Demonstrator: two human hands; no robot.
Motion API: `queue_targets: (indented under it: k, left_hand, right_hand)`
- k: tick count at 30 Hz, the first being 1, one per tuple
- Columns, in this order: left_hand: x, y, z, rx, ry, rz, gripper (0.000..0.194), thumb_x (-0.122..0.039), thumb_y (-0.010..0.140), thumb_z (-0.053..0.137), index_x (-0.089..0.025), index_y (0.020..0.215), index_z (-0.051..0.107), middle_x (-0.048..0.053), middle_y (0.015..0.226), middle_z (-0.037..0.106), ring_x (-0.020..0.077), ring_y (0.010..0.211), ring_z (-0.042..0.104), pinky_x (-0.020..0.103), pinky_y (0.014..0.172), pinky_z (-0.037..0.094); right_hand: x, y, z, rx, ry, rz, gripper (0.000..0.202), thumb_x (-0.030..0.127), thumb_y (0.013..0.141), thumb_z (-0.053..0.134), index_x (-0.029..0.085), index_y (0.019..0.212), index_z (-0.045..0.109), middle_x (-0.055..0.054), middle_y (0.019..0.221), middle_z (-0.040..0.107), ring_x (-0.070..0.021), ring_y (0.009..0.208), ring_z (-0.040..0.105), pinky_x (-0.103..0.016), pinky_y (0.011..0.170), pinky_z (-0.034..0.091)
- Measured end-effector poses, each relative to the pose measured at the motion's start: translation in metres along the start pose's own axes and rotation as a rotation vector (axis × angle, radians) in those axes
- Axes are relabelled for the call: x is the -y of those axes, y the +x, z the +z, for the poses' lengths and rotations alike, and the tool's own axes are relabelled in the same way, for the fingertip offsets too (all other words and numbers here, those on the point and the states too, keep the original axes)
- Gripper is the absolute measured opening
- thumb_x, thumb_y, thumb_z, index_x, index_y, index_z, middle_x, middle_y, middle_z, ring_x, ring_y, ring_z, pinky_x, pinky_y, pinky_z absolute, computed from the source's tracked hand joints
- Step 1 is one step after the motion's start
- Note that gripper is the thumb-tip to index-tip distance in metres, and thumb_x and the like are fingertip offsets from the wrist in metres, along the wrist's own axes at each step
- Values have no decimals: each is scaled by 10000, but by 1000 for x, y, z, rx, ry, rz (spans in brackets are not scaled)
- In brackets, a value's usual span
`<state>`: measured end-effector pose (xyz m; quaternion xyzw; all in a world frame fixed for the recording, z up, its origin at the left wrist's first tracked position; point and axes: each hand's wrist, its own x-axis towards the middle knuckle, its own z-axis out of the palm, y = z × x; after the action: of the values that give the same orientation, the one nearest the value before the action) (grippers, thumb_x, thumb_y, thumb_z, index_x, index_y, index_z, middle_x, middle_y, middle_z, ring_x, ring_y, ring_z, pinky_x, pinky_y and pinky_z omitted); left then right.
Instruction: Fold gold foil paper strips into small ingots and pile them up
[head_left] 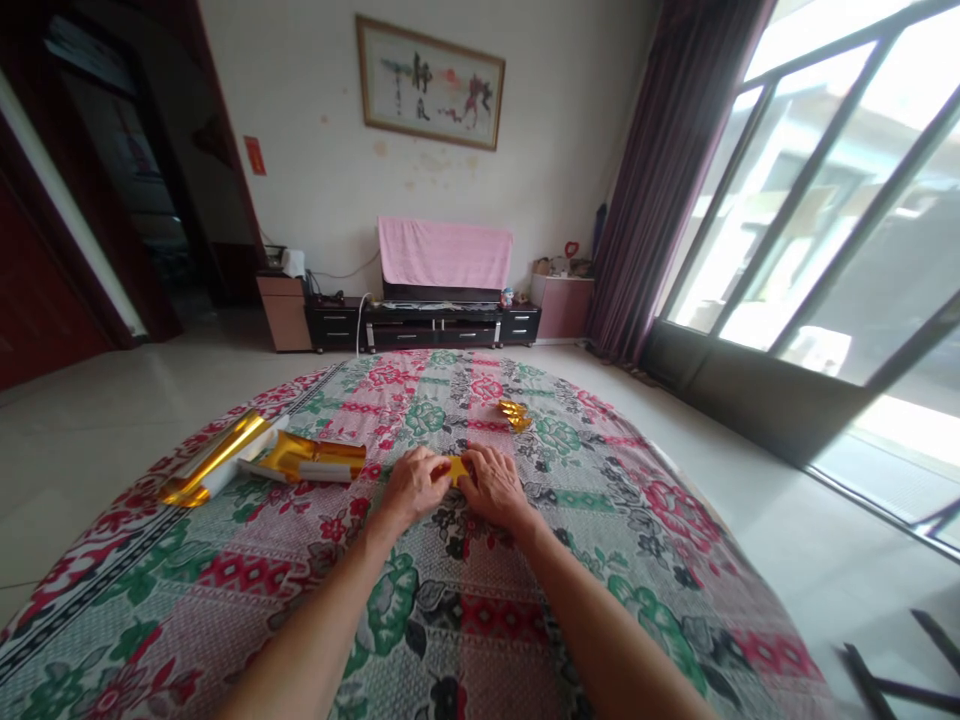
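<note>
On the round, flower-patterned, cloth-covered worktop (480,650), I am pinching a small, flat piece of gold paper (457,471) between the fingers of my left hand (415,484) and right hand (492,482), apparently partway through folding. Farther off, some shiny, pointed pieces (515,414) are lying already shaped; leftward, curling, white-edged gold sheets (309,457) are lying unworked.

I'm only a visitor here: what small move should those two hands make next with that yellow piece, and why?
Perhaps press a crease along the yellow piece: the left hand and right hand have their fingers at its opposite ends, low over the patterned cloth, and shaped gold pieces lie just beyond.
</note>
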<state>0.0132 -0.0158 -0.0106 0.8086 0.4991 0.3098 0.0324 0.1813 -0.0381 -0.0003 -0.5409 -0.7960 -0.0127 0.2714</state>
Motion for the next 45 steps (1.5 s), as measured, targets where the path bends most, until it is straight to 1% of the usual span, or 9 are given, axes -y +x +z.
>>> queue_targets:
  k: [10,16,18,22,26,31,38,41,45]
  left_hand:
    - [11,-1,-17,121,-166,66,218,-134,712,527,-197,877,656,42,884,616,163,876,544,290,836,433]
    - [15,-1,-16,135,-215,75,316,-47,670,469,-194,876,657,34,910,622,152,906,546,279,868,428]
    - [15,-2,-15,131,-213,75,329,-37,661,459,-189,871,661,39,911,620,151,897,549,275,859,433]
    - [13,-4,-14,89,-201,66,296,-69,680,470,-192,866,665,44,912,617,159,887,550,284,841,444]
    - [12,-5,-14,70,-222,64,261,-88,685,481,-193,832,670,43,885,621,159,873,557,288,839,449]
    - [15,-4,-13,74,-234,66,306,-56,649,456,-189,821,670,43,877,626,157,865,560,282,837,451]
    - [19,-2,-20,112,-316,79,448,12,562,364,-181,836,661,27,894,635,131,873,561,260,852,451]
    - [18,-3,-23,127,-317,92,398,-14,588,415,-188,843,665,26,917,640,141,894,562,272,867,444]
    - [18,-4,-24,121,-304,141,266,-78,624,525,-190,818,668,29,907,641,148,893,560,273,852,443]
  right_hand:
    - [-8,2,2,69,46,-17,321,201,771,441,218,1084,513,-53,1244,472,-188,1117,388,-348,930,270]
    - [-13,3,1,115,94,-12,360,154,768,406,232,1101,521,-47,1257,471,-187,1146,385,-366,942,276]
    - [-13,2,-1,95,120,-13,410,130,736,411,214,1128,501,-63,1264,459,-196,1147,390,-373,940,286]
    - [-10,-3,-7,-54,218,-84,537,73,634,422,181,1158,463,-90,1286,404,-204,1159,382,-361,945,304]
    - [0,-5,-13,-36,260,-202,368,119,658,495,204,1010,559,-60,1096,517,-195,1013,464,-343,894,337]
    - [5,-5,-10,57,238,-224,121,193,732,560,209,834,622,-30,892,579,-164,853,509,-322,825,354]
    - [-1,1,-11,85,297,-202,126,139,752,543,206,788,642,-12,821,598,-126,790,540,-253,763,389]
    - [-1,3,-14,112,298,-227,131,145,758,535,206,788,647,-13,814,602,-124,781,543,-241,741,395]
    - [0,1,-13,76,244,-255,149,150,793,488,195,773,629,-20,832,597,-122,784,533,-237,745,376]
